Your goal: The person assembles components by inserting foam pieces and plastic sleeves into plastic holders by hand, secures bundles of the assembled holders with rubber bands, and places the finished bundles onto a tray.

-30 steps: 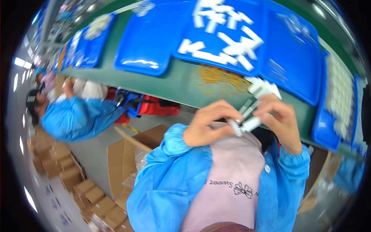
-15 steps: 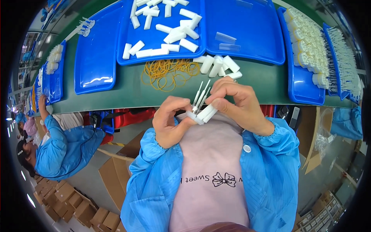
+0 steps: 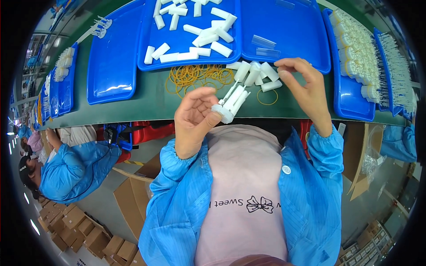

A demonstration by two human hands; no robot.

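My left hand [image 3: 193, 120] pinches a white pronged holder [image 3: 225, 114] by its round base, thumb at the rim. Several thin prongs rise from the base, tilted toward the table; white tubes [image 3: 238, 98] cover some of them, while others show bare. My right hand [image 3: 307, 88] is off to the right with thumb and forefinger spread and nothing between them. It hovers beside a small pile of loose white tubes [image 3: 269, 71] at the trays' near edge. A single rubber band [image 3: 267, 104] lies on the green table below that pile.
Tangled yellow rubber bands [image 3: 188, 80] lie left of the loose tubes. Behind are blue trays: one with scattered white tubes [image 3: 208, 37], one with clear plastic pieces [image 3: 264, 42]. Banded tube bundles [image 3: 355, 53] fill a tray at right. A co-worker [image 3: 75, 170] sits at left.
My right hand has let go of the tubes on the holder and moved right, its fingers opening. The left hand keeps the holder, now tipped with its base more visible. A lone rubber band shows.
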